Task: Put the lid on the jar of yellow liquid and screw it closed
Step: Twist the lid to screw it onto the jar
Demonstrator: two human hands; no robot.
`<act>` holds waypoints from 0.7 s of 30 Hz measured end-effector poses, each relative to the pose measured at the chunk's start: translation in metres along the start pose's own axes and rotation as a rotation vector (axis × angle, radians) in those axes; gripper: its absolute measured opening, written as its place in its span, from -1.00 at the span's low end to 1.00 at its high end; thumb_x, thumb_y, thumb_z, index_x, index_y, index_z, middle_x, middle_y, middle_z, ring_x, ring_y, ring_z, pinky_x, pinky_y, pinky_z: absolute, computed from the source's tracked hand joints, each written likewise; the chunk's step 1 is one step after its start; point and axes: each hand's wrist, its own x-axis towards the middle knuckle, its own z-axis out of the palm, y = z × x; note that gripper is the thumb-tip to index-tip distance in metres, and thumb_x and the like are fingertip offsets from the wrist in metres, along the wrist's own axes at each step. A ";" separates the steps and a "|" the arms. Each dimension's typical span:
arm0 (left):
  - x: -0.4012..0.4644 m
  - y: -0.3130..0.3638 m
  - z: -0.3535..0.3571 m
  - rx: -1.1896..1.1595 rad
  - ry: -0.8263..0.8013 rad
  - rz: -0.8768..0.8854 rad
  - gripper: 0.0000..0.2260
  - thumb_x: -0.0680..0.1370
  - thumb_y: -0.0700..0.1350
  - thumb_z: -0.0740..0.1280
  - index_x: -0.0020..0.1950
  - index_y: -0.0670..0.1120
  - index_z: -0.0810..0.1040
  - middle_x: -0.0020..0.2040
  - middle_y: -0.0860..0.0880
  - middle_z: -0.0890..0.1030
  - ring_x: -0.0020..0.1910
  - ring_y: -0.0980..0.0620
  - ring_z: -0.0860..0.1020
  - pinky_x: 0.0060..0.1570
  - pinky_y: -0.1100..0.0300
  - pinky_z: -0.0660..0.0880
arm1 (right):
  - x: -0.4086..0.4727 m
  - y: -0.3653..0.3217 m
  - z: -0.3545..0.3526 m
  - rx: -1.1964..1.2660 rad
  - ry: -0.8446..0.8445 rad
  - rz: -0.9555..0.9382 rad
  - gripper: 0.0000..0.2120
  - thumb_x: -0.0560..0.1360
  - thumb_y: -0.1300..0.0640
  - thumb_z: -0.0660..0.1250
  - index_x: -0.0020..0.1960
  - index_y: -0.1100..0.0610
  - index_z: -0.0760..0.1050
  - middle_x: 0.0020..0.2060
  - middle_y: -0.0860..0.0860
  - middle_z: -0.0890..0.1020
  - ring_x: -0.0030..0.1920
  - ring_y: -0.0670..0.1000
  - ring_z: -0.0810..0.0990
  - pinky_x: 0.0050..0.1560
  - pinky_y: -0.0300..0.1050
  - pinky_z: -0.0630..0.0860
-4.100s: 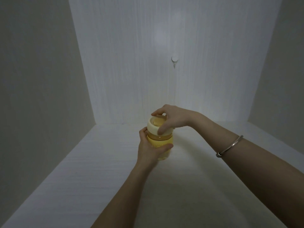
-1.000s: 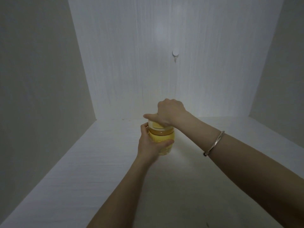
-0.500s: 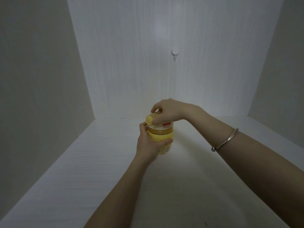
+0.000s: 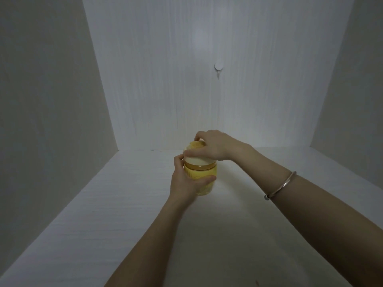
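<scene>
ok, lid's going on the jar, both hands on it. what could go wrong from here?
1. The lid looks tilted on the jar, high on its far-left side. Turned like that, it may cross-thread and jam or leak.
2. The right hand pinches the lid only at its top edge with the fingertips, so it could slip mid-twist.
3. The left hand wraps only the jar's near side; a hard twist could tip it and spill yellow liquid on the white surface.
</scene>
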 end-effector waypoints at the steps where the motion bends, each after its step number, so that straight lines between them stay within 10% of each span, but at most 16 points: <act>1: 0.000 0.000 0.000 0.000 -0.005 -0.003 -0.16 0.09 0.10 0.60 0.24 0.13 0.24 0.12 0.17 0.47 0.08 0.10 0.52 -0.08 0.08 0.57 | 0.000 -0.004 0.004 -0.126 0.076 0.027 -0.32 0.36 -0.40 0.14 0.20 0.12 0.38 -0.01 0.06 0.51 -0.05 0.10 0.48 -0.13 -0.03 0.45; 4: 0.000 0.001 0.000 -0.009 -0.008 -0.009 -0.15 0.09 0.09 0.60 0.27 0.13 0.24 0.13 0.16 0.48 0.08 0.13 0.51 -0.09 0.10 0.57 | -0.001 -0.008 0.009 -0.452 0.265 0.029 -0.31 0.38 -0.45 -0.03 -0.11 0.17 0.46 -0.28 0.02 0.51 -0.26 0.08 0.50 -0.36 -0.09 0.32; 9: 0.000 0.001 -0.001 -0.007 -0.002 0.002 -0.17 0.14 0.01 0.62 0.28 0.13 0.23 0.10 0.22 0.45 0.06 0.18 0.50 -0.17 0.22 0.49 | -0.008 0.006 -0.002 -0.185 -0.047 -0.069 -0.27 0.36 -0.44 0.05 0.43 -0.12 0.15 0.33 0.07 0.37 0.24 0.17 0.42 0.13 0.06 0.41; 21: 0.004 0.015 0.009 0.188 0.037 0.032 -0.25 0.22 -0.04 0.61 0.27 -0.04 0.28 0.07 0.06 0.46 -0.09 0.16 0.48 -0.25 0.41 0.33 | 0.003 0.004 0.038 -0.229 0.329 -0.089 -0.44 0.40 -0.35 0.05 0.26 -0.07 0.36 -0.10 -0.02 0.38 -0.15 0.11 0.49 -0.16 -0.03 0.36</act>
